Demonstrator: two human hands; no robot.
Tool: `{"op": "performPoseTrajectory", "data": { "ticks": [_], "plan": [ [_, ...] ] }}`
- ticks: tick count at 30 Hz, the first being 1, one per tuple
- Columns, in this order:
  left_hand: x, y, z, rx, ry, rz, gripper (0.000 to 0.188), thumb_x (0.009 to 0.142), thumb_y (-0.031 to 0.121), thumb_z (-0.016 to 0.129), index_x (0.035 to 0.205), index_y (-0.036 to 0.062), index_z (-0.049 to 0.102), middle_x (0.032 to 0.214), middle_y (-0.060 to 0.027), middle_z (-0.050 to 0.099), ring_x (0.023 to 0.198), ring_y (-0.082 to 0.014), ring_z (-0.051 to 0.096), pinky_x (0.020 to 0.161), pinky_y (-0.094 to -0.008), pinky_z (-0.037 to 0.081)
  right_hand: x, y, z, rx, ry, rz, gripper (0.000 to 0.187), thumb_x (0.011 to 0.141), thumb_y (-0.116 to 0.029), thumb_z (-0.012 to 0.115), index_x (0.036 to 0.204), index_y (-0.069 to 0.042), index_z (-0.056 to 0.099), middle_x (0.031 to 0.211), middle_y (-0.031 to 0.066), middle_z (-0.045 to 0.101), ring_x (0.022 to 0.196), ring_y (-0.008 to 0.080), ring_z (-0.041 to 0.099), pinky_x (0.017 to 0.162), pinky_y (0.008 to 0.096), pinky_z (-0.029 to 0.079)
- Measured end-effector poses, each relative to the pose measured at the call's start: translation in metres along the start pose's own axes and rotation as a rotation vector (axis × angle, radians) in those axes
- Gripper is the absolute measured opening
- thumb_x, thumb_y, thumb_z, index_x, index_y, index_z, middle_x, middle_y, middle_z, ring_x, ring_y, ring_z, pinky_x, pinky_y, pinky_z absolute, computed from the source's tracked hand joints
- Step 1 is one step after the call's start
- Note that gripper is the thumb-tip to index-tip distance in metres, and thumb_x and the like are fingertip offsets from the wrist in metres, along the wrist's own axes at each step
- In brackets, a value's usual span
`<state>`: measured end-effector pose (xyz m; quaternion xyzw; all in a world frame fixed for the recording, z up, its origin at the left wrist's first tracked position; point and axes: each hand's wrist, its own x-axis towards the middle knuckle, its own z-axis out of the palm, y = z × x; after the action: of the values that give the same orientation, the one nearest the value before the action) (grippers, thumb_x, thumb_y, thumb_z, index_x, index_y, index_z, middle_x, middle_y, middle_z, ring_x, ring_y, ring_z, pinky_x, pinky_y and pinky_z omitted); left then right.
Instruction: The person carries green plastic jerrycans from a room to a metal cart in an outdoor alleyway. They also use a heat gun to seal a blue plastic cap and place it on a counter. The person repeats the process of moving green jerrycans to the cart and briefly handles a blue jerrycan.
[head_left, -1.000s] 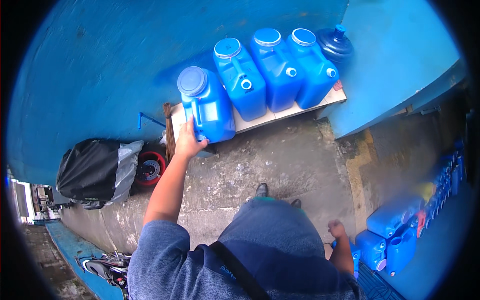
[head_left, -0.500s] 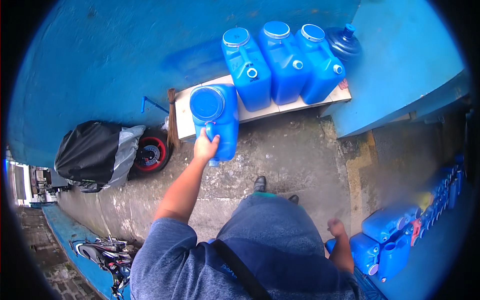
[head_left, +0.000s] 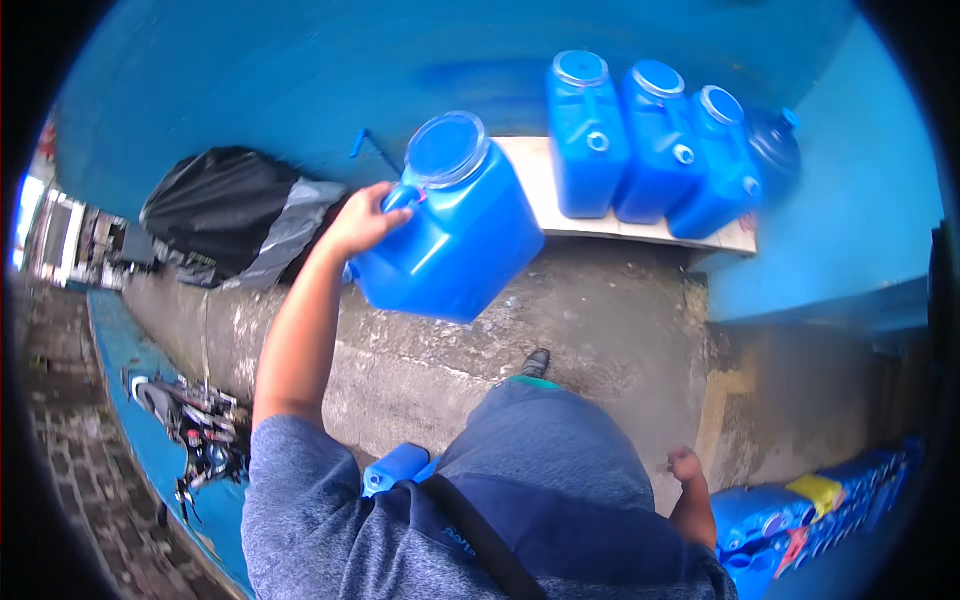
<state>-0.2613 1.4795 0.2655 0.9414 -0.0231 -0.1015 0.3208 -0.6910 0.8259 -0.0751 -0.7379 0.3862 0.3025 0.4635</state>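
Observation:
My left hand (head_left: 366, 222) is wrapped round the handle of a blue plastic water jug (head_left: 455, 245) with a wide round lid. The jug hangs tilted in front of me, in front of the left end of a white ledge (head_left: 522, 168), its base toward the lower right. On that ledge stand three similar jugs, the left one (head_left: 588, 155), the middle one (head_left: 655, 165) and the right one (head_left: 712, 185), all upright with capped spouts. Down at my right side, my right hand (head_left: 685, 465) is curled closed, and nothing shows in it.
A round blue bottle (head_left: 775, 155) stands at the ledge's right end. At the left is a black-covered motorcycle (head_left: 225, 215); a second motorcycle (head_left: 200, 430) stands lower left. More blue jugs (head_left: 755, 515) line the lower right, and another jug (head_left: 395, 470) lies beside me on the left.
My left hand has swung the jug left and tilted it, away from the row on the ledge. The view has turned, and a jug beside me on the left has come into sight.

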Motion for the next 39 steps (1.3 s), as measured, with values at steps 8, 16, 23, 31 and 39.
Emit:
{"op": "performPoseTrajectory", "data": {
  "ticks": [8,16,23,31,39],
  "plan": [
    [-0.019,0.072,-0.062,-0.328,-0.107,-0.254,0.026,0.086,0.026,0.058,0.097,0.0030,0.062,0.085,-0.0060,0.060,0.074,-0.0131,0.057,0.066,-0.0269,0.047,0.060,-0.099,-0.005,-0.130,-0.030,-0.225,0.012,0.087,-0.013,0.059,0.093,-0.003,0.060,0.076,0.0044,0.062,0.062,0.0150,0.058,0.056,0.0287,0.048],
    [-0.014,0.070,-0.062,-0.276,-0.081,-0.248,0.033,0.079,0.029,0.063,0.096,0.0001,0.061,0.085,-0.0110,0.062,0.075,-0.0175,0.061,0.063,-0.0326,0.050,0.080,-0.127,-0.004,-0.183,-0.067,-0.290,0.013,0.086,-0.015,0.061,0.091,-0.003,0.061,0.077,0.0041,0.063,0.062,0.0134,0.057,0.057,0.0282,0.047],
    [-0.037,0.002,-0.105,0.637,0.322,0.375,0.031,0.066,0.013,0.072,0.095,0.0064,0.062,0.093,-0.0114,0.066,0.094,-0.0257,0.062,0.083,-0.0399,0.048,0.072,-0.049,-0.016,-0.096,0.002,-0.176,0.016,0.084,-0.013,0.062,0.094,-0.001,0.061,0.078,0.0065,0.063,0.063,0.0168,0.060,0.057,0.0314,0.050],
    [-0.036,-0.050,-0.159,0.196,0.785,0.607,0.020,0.067,-0.008,0.066,0.074,0.0062,0.055,0.126,-0.0111,0.058,0.136,-0.0373,0.032,0.105,-0.0427,0.032,0.033,-0.001,-0.014,-0.034,0.035,0.061,0.013,0.082,-0.011,0.059,0.090,-0.001,0.057,0.078,0.0082,0.062,0.062,0.0187,0.061,0.054,0.0335,0.053],
    [-0.011,-0.062,-0.148,0.545,0.592,0.092,0.017,0.069,0.013,0.069,0.082,0.0107,0.060,0.108,-0.0115,0.063,0.113,-0.0310,0.054,0.096,-0.0469,0.040,0.046,-0.008,0.013,0.006,0.037,-0.046,0.019,0.083,-0.014,0.061,0.095,0.000,0.059,0.078,0.0087,0.064,0.062,0.0189,0.061,0.056,0.0325,0.051]
  ]
}}
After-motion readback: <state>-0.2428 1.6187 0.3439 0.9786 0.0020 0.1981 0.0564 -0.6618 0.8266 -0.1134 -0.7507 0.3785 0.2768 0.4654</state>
